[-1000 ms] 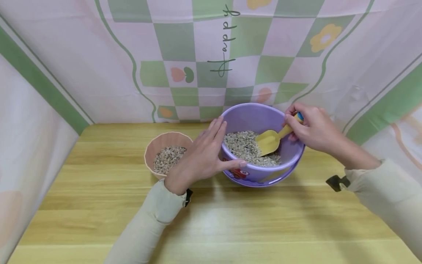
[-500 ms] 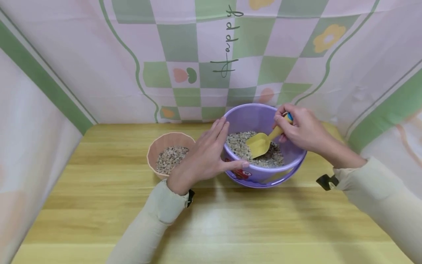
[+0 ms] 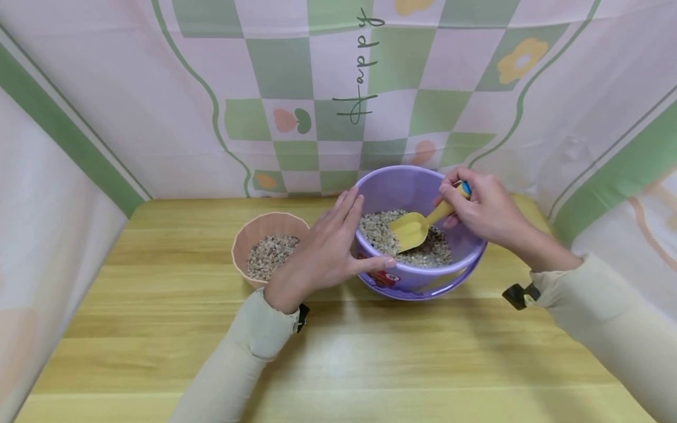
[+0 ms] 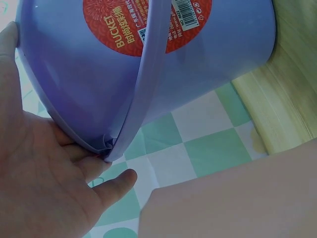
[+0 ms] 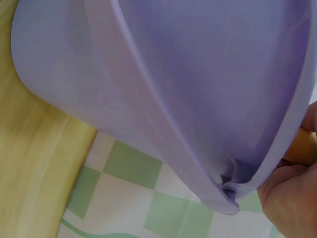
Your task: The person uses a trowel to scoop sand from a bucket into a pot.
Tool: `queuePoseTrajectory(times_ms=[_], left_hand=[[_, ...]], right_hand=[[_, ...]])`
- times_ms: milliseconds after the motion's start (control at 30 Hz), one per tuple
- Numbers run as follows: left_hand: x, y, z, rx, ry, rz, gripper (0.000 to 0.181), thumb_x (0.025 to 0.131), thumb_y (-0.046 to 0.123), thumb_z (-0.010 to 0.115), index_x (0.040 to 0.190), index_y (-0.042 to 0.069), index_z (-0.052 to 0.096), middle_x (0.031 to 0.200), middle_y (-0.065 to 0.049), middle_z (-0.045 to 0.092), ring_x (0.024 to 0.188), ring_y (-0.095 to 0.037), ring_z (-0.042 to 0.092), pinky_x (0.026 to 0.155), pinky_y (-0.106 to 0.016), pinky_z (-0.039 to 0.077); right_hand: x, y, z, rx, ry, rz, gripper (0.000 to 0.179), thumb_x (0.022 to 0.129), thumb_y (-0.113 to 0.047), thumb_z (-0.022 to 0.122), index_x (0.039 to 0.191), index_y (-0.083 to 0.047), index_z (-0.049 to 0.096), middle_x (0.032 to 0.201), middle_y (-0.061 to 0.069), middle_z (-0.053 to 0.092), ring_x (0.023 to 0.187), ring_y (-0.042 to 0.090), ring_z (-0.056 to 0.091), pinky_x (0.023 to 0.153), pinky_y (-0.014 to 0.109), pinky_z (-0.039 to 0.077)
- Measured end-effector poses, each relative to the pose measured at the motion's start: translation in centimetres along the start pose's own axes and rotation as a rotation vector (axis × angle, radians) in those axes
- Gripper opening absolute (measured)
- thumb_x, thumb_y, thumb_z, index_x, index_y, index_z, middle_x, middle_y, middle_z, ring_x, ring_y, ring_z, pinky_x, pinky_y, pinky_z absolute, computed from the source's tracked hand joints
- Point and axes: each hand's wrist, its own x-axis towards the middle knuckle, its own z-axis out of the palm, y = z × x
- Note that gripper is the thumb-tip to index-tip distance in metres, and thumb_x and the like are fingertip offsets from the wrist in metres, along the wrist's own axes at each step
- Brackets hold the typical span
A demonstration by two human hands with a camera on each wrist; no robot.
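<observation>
A purple bucket [image 3: 399, 183] stands on the table with coarse gravel [image 3: 378, 229] in it. My right hand [image 3: 489, 208] grips the handle of a yellow scoop [image 3: 411, 231], whose blade is partly sunk in the gravel. In the right wrist view, only part of the hand and a bit of the yellow handle [image 5: 302, 148] show beyond the rim. My left hand [image 3: 325, 247] rests against the bucket's left side, fingers extended and thumb along the front rim. Left of it sits a peach fluted bowl [image 3: 241, 249] holding more gravel, partly hidden by that hand.
The bucket's purple carrying handle [image 4: 148, 69] hangs down at the front. Behind the wooden table [image 3: 370, 358] hangs a green-and-white checkered cloth [image 3: 280, 67], close to the bucket's back. More cloth hangs at both sides.
My right hand has shifted left with the scoop, pushing its blade through the gravel toward the bucket's front left. My left hand stays on the bucket.
</observation>
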Motion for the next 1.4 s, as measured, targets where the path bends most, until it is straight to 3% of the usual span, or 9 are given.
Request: queuePoseTrajectory(times_ms=[233,367,800,1067,1400], left_hand=[[0.0,-0.1,0.1,-0.004,-0.003,0.003,0.118,0.081,0.082,0.052,0.158,0.001,0.014,0.167,-0.011,-0.002,0.153,-0.026,0.005,0.121,-0.042,0.017],[-0.1,-0.1,0.2,-0.012,-0.004,-0.003,0.118,0.081,0.082,0.051,0.159,0.002,0.012,0.167,-0.01,-0.002,0.153,-0.024,0.003,0.121,-0.041,0.016],[-0.2,0.0,0.1,-0.014,-0.013,-0.02,0.118,0.081,0.083,0.05,0.159,0.003,0.011,0.167,-0.007,-0.005,0.152,-0.021,0.0,0.121,-0.039,0.013],[0.0,0.0,0.1,-0.012,-0.02,-0.02,0.12,0.08,0.084,0.049,0.159,0.003,0.009,0.166,-0.006,-0.008,0.152,-0.021,-0.002,0.122,-0.04,0.012],[0.0,0.0,0.1,-0.016,-0.009,-0.014,0.118,0.081,0.082,0.05,0.159,0.003,0.01,0.167,-0.008,-0.004,0.153,-0.024,0.002,0.121,-0.041,0.014]], right_hand=[[-0.1,0.5,0.0,0.055,0.009,0.014,0.023,0.104,-0.018,0.052,0.105,0.004,0.06,0.088,0.02,0.073,0.057,0.023,0.069,0.054,0.036,0.058],[0.0,1.0,0.0,0.138,-0.002,0.029,0.023,0.105,-0.016,0.051,0.105,0.005,0.057,0.094,0.019,0.073,0.06,0.025,0.071,0.057,0.038,0.059],[0.0,1.4,0.1,0.272,-0.042,0.032,0.027,0.106,-0.018,0.049,0.104,0.008,0.053,0.09,0.002,0.075,0.063,0.029,0.072,0.061,0.039,0.059],[0.2,1.6,-0.3,0.416,-0.081,-0.002,0.029,0.105,-0.018,0.05,0.102,0.011,0.052,0.093,0.012,0.075,0.064,0.028,0.072,0.062,0.039,0.059],[0.3,1.6,-0.2,0.453,-0.088,0.002,0.027,0.105,-0.017,0.051,0.101,0.009,0.053,0.094,0.012,0.075,0.064,0.026,0.072,0.062,0.038,0.059]])
